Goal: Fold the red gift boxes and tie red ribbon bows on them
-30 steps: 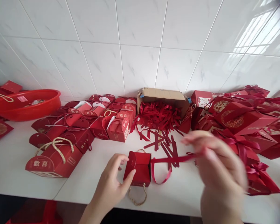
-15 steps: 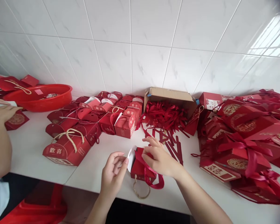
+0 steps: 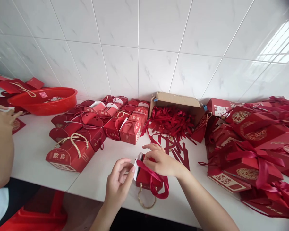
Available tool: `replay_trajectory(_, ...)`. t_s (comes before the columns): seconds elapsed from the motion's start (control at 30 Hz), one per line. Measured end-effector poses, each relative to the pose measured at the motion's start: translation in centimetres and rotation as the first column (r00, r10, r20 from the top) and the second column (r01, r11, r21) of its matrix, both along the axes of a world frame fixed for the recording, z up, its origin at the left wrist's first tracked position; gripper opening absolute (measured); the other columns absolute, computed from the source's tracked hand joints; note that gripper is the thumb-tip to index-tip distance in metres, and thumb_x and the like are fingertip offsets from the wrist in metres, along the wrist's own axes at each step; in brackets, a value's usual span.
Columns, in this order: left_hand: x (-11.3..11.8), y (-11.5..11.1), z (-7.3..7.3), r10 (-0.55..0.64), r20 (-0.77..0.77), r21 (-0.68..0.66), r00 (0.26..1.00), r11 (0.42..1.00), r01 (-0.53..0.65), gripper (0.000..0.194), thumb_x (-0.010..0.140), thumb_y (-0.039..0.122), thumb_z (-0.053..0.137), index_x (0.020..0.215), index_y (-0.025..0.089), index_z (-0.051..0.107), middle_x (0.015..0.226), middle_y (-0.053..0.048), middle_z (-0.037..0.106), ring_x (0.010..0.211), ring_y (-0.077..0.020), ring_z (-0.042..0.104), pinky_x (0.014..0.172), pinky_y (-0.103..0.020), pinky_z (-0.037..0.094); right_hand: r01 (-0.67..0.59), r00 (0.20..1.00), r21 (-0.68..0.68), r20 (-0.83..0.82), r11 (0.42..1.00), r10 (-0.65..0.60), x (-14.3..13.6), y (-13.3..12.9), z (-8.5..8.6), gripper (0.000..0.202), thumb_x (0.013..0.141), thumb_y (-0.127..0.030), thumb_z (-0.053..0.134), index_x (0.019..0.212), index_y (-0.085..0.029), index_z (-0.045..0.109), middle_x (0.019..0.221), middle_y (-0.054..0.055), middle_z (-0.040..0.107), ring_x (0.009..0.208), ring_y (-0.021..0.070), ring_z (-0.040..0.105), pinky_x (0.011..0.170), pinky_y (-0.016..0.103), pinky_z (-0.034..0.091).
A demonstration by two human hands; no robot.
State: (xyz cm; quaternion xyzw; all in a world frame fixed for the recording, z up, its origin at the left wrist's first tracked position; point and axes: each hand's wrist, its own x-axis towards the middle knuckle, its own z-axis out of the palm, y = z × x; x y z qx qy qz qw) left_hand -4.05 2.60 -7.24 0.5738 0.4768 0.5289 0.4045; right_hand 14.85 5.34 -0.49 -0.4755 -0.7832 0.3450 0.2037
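Observation:
A small red gift box [image 3: 142,180] stands near the table's front edge with one curved flap raised, its white inner side showing. My left hand [image 3: 118,180] pinches that white flap [image 3: 137,167] between thumb and fingers. Over the box, my right hand [image 3: 161,162] is closed on a red ribbon [image 3: 165,190], which runs from the flap side and loops down at the box's right. Its fingertips are partly hidden. A gold rope handle [image 3: 144,206] hangs from the near side of the box onto the table.
Behind lies a cardboard box [image 3: 178,98] full of red ribbons, with ribbon strips [image 3: 180,154] spilling out. Red gift boxes [image 3: 131,131] crowd the left; ribboned boxes [image 3: 245,170] pile up right. Far left are a red basin [image 3: 45,107] and another person's arm [image 3: 1,150].
My right hand has moved left with the ribbon, bringing it close to the raised white flap. My left hand keeps its pinch on the flap. The whole view has shifted slightly.

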Motion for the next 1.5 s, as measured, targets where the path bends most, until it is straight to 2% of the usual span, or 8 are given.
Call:
replay_trajectory(0.33,0.4,0.0,0.8,-0.071,0.006,-0.138,0.997,0.988,0.071,0.037,0.084,0.046,0.062,0.108,0.02,0.07,0.102,-0.008,0.073,0.088,-0.0233,0.07,0.068,-0.028,0.058,-0.018,0.998,0.043,0.054,0.999,0.016,-0.3,0.6,0.1,0.021,0.092,-0.021,0.05,0.076,-0.018,0.064,0.132,0.014,0.053,0.139,0.0301,0.032,0.111,0.056,0.025)
replay_trajectory(0.53,-2.4,1.9,-0.6,-0.024,-0.217,-0.2,0.976,0.98,-0.02,0.05,0.08,0.058,0.059,0.111,0.021,0.071,0.117,-0.011,0.071,0.103,-0.0291,0.067,0.082,-0.036,0.056,0.253,0.965,0.187,-0.115,0.949,-0.235,2.3,-2.2,-0.6,0.024,0.096,-0.038,0.05,0.113,-0.024,0.061,0.139,0.013,0.046,0.138,0.0294,0.033,0.111,0.052,0.029)
replay_trajectory(0.77,-8.7,3.6,-4.0,0.28,-0.765,0.082,0.58,0.935,-0.344,0.053,0.075,0.06,0.055,0.104,0.017,0.067,0.117,-0.023,0.065,0.118,-0.0471,0.054,0.094,-0.064,0.043,0.255,0.828,-0.326,-0.413,0.91,-0.38,5.6,-8.4,-5.1,0.033,0.094,-0.053,0.049,0.089,-0.022,0.059,0.068,0.001,0.055,0.061,0.015,0.05,0.059,0.029,0.041)
replay_trajectory(0.93,-6.1,0.2,-2.9,-0.066,-0.453,-0.223,0.889,0.974,-0.041,0.043,0.083,0.061,0.051,0.096,0.023,0.067,0.076,-0.005,0.066,0.08,-0.0269,0.066,0.077,-0.037,0.053,0.158,0.695,-0.618,-0.484,0.77,-0.532,2.9,-10.4,-9.5,0.044,0.09,-0.06,0.051,0.118,-0.026,0.049,0.063,-0.003,0.054,0.043,0.009,0.036,0.045,0.024,0.027)
replay_trajectory(1.07,-2.9,-1.2,-2.5,-0.316,-0.215,-0.364,0.924,0.904,0.224,0.045,0.089,0.06,0.044,0.089,0.023,0.069,0.056,0.002,0.049,0.058,-0.0189,0.052,0.063,-0.029,0.047,0.212,0.49,-0.695,-0.532,0.687,-0.69,0.8,-10.4,-11.5,0.058,0.086,-0.063,0.057,0.127,-0.024,0.047,0.054,-0.005,0.051,0.036,0.0075,0.029,0.039,0.021,0.016)
replay_trajectory(1.33,-1.7,2.3,-2.0,-0.207,-0.065,-0.409,0.976,0.898,0.164,0.064,0.087,0.067,0.044,0.125,0.019,0.062,0.071,-0.002,0.061,0.065,-0.02,0.053,0.059,-0.029,0.041,-0.177,-0.294,-0.786,-0.533,0.593,-0.793,1.1,-8.5,-10.9,0.063,0.073,-0.027,0.08,0.13,-0.025,0.053,0.095,0.003,0.067,0.061,0.0063,0.053,0.052,0.016,0.042)
replay_trajectory(1.4,-1.5,2.6,-1.5,-0.146,0.048,-0.344,0.988,0.926,0.154,0.063,0.085,0.066,0.049,0.129,0.022,0.06,0.093,-0.006,0.067,0.08,-0.0214,0.057,0.066,-0.029,0.044,-0.041,-0.289,-0.774,-0.596,0.632,-0.749,1.0,-8.4,-11.0,0.065,0.075,-0.031,0.079,0.133,-0.028,0.051,0.114,0.007,0.064,0.078,0.0107,0.06,0.065,0.021,0.049)
replay_trajectory(1.5,-1.1,2.7,-1.0,-0.119,0.229,-0.297,0.966,0.937,0.186,0.057,0.079,0.06,0.064,0.124,0.025,0.064,0.111,-0.007,0.067,0.1,-0.023,0.057,0.078,-0.028,0.047,0.382,-0.021,-0.656,-0.71,0.651,-0.704,0.6,-8.2,-12.1,0.065,0.08,-0.037,0.073,0.139,-0.036,0.046,0.13,0.008,0.054,0.104,0.0205,0.058,0.084,0.036,0.05)
